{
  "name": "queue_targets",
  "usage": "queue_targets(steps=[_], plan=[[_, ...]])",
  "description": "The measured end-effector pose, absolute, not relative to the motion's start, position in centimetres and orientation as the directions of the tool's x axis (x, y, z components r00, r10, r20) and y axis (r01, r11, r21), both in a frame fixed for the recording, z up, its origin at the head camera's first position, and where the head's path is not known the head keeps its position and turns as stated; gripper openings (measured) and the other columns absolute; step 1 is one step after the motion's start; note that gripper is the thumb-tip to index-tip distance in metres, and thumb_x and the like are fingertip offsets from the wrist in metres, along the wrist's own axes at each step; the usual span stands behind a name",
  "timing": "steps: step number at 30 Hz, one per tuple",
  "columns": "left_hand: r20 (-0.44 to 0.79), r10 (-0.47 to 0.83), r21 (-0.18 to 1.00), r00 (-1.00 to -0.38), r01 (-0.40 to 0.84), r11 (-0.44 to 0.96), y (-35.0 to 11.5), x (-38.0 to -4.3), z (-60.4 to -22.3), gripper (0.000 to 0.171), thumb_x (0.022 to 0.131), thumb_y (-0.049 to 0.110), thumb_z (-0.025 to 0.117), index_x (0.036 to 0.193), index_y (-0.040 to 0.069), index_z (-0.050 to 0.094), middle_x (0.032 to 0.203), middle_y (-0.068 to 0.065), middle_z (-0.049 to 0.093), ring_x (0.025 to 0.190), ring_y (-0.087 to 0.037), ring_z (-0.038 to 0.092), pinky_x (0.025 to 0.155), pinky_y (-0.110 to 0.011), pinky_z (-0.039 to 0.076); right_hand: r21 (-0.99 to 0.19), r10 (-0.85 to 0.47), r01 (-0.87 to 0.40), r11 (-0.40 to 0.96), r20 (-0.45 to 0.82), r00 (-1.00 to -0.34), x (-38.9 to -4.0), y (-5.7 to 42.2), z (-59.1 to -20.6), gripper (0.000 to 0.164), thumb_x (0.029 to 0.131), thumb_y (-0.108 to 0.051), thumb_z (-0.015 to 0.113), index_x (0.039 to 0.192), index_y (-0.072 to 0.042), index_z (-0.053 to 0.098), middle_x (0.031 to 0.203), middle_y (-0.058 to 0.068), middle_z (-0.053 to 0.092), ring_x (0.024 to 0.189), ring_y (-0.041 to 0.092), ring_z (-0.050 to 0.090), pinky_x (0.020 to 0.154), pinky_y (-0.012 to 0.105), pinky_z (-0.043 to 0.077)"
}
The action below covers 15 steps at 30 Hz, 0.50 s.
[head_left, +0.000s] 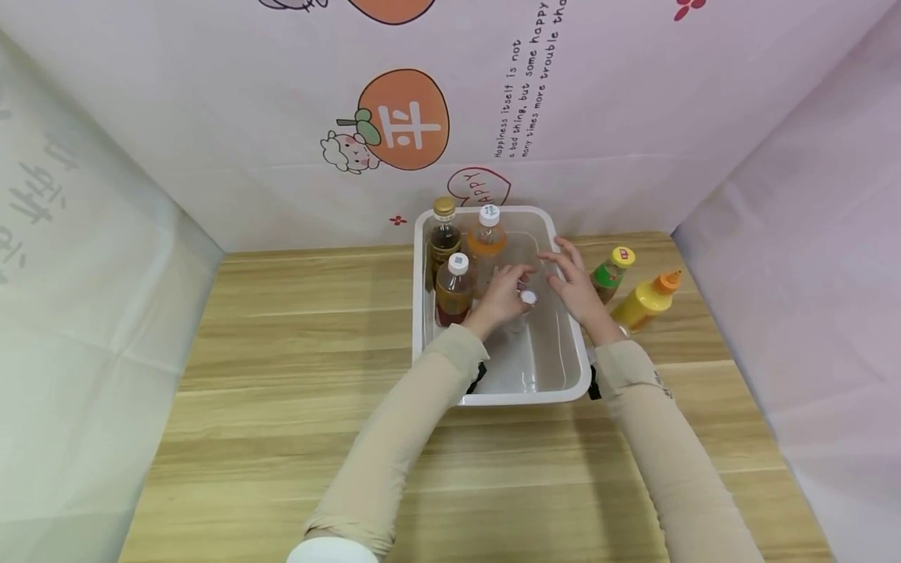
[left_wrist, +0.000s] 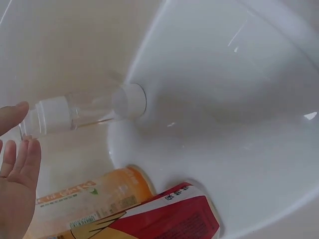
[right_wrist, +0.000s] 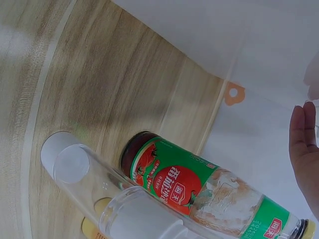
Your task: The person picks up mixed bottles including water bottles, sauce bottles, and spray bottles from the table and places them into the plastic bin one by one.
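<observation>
Left hand (head_left: 501,295) about the top of a clear bottle (left_wrist: 92,107) in a white bin (head_left: 517,399), grip unclear, right hand (head_left: 579,293) over its right side, fingers spread, yellow bottle (head_left: 642,306) outside

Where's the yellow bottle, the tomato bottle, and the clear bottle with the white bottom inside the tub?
Yellow bottle (head_left: 641,306): head view, on its body.
Tomato bottle (right_wrist: 218,195): right wrist view, between its green labels.
Clear bottle (left_wrist: 95,107): left wrist view, on its see-through side.
</observation>
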<state>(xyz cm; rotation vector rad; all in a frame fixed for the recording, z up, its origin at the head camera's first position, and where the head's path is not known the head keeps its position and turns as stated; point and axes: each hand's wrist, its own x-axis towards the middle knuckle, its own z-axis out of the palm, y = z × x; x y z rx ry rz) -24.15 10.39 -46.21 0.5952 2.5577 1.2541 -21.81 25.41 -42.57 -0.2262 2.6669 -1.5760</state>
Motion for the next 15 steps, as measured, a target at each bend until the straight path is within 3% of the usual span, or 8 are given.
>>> queue_targets(steps=[7,15], plan=[[-0.063,0.446,0.826,-0.893,0.204,0.525,10.4,-24.1,-46.4,0.062,0.081,-0.004,0.069,0.137,0.007,0.046,0.134,-0.015,0.05,0.119,-0.026,0.059,0.094,-0.026,0.053,-0.863,-0.14,-0.114,0.492,0.051,-0.989,-23.1,26.5,-45.2,0.039,0.092,0.002,0.046,0.131,0.006,0.049,0.159,0.014,0.01,0.148,0.039,0.007,0.118,0.061,0.012],[-0.081,0.448,0.832,-0.89,0.188,0.522,10.3,-24.1,-46.2,0.063,0.082,-0.003,0.068,0.139,0.007,0.044,0.136,-0.015,0.049,0.121,-0.025,0.057,0.095,-0.027,0.053,-0.875,-0.13,-0.085,0.476,0.025,-0.991,-22.0,25.4,-43.0,0.039,0.092,0.006,0.044,0.13,0.012,0.047,0.158,0.021,0.009,0.147,0.043,0.006,0.119,0.061,0.01]])
